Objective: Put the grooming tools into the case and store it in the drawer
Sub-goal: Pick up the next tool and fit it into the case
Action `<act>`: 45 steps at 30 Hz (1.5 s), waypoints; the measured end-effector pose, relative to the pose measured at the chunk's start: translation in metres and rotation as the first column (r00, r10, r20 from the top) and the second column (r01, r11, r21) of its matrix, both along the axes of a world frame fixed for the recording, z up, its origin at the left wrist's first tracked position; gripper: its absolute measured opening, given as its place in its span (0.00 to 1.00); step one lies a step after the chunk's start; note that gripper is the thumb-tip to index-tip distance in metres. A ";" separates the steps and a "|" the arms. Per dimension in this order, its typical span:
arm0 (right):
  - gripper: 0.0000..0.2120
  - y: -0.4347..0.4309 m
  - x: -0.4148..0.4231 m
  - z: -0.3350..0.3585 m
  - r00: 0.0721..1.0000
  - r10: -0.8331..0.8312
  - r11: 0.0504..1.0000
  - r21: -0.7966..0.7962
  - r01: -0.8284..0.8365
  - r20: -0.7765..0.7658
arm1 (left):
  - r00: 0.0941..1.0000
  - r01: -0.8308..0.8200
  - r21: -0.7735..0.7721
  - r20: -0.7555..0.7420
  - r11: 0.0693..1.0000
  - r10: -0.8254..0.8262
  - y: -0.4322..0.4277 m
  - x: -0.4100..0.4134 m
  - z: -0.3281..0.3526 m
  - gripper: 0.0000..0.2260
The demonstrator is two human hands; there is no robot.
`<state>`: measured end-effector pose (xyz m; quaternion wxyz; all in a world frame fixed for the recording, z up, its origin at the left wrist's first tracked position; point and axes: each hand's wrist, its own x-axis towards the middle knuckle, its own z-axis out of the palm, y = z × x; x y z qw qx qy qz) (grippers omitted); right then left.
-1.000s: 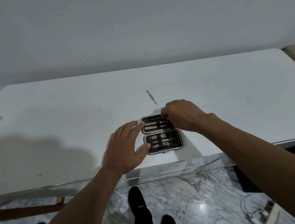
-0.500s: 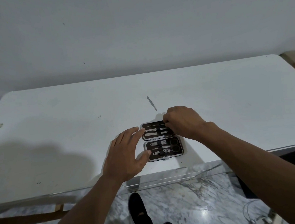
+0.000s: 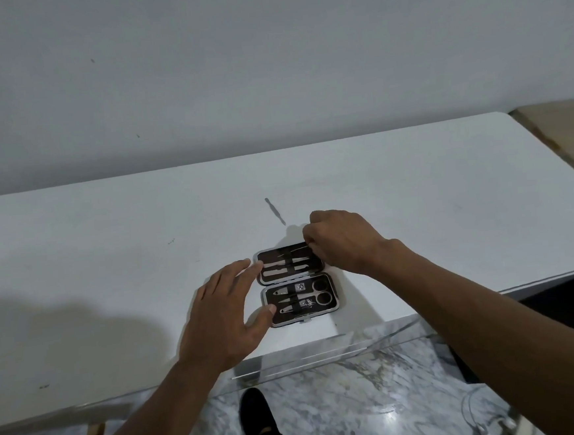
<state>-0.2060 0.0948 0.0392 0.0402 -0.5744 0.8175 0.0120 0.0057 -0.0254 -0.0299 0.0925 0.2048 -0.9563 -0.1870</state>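
A small grooming case (image 3: 333, 303) lies open near the front edge of the white table (image 3: 110, 258), with scissors (image 3: 315, 292) and several metal tools strapped inside both halves. My left hand (image 3: 224, 311) rests against the case's left side, fingers straight, thumb at the lower half. My right hand (image 3: 340, 239) is curled over the upper half's right end and pinches the end of a thin tool there; the fingertips are hidden. One slim metal tool (image 3: 275, 211) lies loose on the table just beyond the case.
A transparent drawer (image 3: 323, 351) stands pulled out below the table's front edge. A marble floor, my dark shoes (image 3: 264, 421) and white cables (image 3: 483, 421) at the lower right show beneath. A grey wall backs the table.
My right hand has shifted slightly up and right at the upper half's right end. My left hand stays against the case. The view has tilted a little.
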 end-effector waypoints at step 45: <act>0.07 -0.011 0.011 -0.007 0.993 0.037 0.999 0.020 -0.040 0.113 | 1.000 0.000 0.008 -0.016 1.000 0.000 -0.001 0.001 -0.002 0.28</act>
